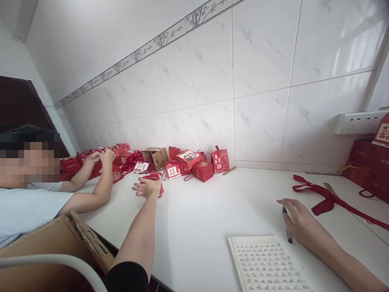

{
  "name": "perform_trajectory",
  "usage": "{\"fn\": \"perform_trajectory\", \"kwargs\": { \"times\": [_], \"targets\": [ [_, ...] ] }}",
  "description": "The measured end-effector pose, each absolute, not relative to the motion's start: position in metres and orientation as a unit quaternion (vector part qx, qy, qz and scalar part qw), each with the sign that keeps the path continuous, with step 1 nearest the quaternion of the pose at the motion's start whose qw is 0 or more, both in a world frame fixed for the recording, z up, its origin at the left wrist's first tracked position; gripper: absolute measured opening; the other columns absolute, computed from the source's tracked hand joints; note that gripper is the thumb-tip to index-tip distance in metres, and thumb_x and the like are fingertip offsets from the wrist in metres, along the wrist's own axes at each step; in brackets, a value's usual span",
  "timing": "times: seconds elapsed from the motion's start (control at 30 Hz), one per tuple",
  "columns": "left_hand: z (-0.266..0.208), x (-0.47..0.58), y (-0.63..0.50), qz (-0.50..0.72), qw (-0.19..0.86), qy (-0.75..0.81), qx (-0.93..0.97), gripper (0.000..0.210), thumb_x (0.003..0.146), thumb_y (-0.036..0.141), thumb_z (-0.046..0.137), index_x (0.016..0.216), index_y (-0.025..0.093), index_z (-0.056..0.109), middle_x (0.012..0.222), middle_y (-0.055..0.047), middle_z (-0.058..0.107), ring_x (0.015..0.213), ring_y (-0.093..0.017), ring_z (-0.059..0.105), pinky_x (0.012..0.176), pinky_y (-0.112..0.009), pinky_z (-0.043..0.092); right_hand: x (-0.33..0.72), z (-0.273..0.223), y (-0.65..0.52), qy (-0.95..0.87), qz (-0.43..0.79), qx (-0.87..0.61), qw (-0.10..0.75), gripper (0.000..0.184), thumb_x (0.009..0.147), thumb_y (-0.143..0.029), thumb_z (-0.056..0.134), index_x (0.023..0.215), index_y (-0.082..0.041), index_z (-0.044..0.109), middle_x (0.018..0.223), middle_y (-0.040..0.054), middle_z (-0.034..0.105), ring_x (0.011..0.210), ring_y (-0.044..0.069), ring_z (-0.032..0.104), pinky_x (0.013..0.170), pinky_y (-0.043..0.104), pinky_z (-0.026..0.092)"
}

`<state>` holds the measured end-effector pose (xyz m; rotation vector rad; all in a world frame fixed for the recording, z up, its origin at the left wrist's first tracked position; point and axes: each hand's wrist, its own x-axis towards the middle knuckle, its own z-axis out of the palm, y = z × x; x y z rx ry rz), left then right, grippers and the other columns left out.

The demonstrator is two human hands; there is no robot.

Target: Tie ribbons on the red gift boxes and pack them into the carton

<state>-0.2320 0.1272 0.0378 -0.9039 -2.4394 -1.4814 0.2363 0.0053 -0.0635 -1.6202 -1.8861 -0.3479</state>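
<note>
My left hand (147,187) reaches out over the table, palm down, fingers spread. Beneath it is a small red gift box (161,189), mostly covered by the hand; I cannot tell whether they touch. My right hand (294,211) rests low over the right side of the table, index finger stretched out to the left. A black-and-clear pen (289,235) lies under its thumb, partly hidden. Just in front of that hand is an open notebook (264,263) filled with handwritten rows.
Red gift boxes (203,171) and an open cardboard box (156,157) stand along the tiled wall. Red ribbon (323,205) lies at right, near stacked red boxes (361,162). At left, a person (33,207) sits with both hands raised near more red boxes, behind a large carton (54,239).
</note>
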Motion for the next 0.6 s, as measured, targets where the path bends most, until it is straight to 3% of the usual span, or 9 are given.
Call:
{"fn": "perform_trajectory", "kwargs": {
  "times": [0.13, 0.37, 0.5, 0.6],
  "targets": [
    [0.046, -0.239, 0.125, -0.534, -0.023, -0.816, -0.221, 0.086, 0.052, 0.032, 0.077, 0.123, 0.013, 0.032, 0.128, -0.029, 0.038, 0.120, -0.047, 0.039, 0.095, -0.065, 0.027, 0.226, -0.056, 0.002, -0.712, -0.101, -0.615, 0.322, 0.039, 0.087, -0.028, 0.028, 0.109, -0.014, 0.056, 0.112, 0.0176, 0.057, 0.102, 0.030, 0.058, 0.069, 0.039, 0.055],
    [0.035, -0.149, 0.106, -0.631, 0.006, -0.718, -0.293, 0.090, 0.066, 0.037, 0.070, 0.135, 0.022, 0.014, 0.135, -0.020, 0.034, 0.131, -0.033, 0.034, 0.106, -0.054, 0.029, 0.202, -0.033, -0.015, -0.730, -0.008, -0.590, 0.344, 0.033, 0.088, -0.032, 0.030, 0.107, -0.019, 0.053, 0.116, 0.0148, 0.055, 0.103, 0.028, 0.058, 0.074, 0.041, 0.055],
    [0.033, -0.058, 0.077, -0.699, -0.035, -0.535, -0.474, 0.097, 0.066, 0.031, 0.070, 0.139, 0.021, 0.007, 0.145, -0.020, 0.023, 0.136, -0.030, 0.029, 0.110, -0.045, 0.030, 0.190, -0.023, -0.028, -0.704, 0.099, -0.580, 0.399, 0.034, 0.091, -0.045, 0.034, 0.109, -0.023, 0.052, 0.121, 0.0131, 0.051, 0.106, 0.028, 0.056, 0.084, 0.045, 0.051],
    [0.016, -0.002, 0.048, -0.689, -0.053, -0.379, -0.615, 0.101, 0.063, 0.031, 0.073, 0.140, 0.019, 0.009, 0.143, -0.021, 0.025, 0.135, -0.031, 0.029, 0.107, -0.043, 0.035, 0.185, -0.017, -0.034, -0.627, 0.254, -0.547, 0.494, 0.047, 0.088, -0.059, 0.038, 0.118, -0.024, 0.047, 0.130, 0.0136, 0.046, 0.114, 0.028, 0.052, 0.090, 0.046, 0.049]
  ]
}}
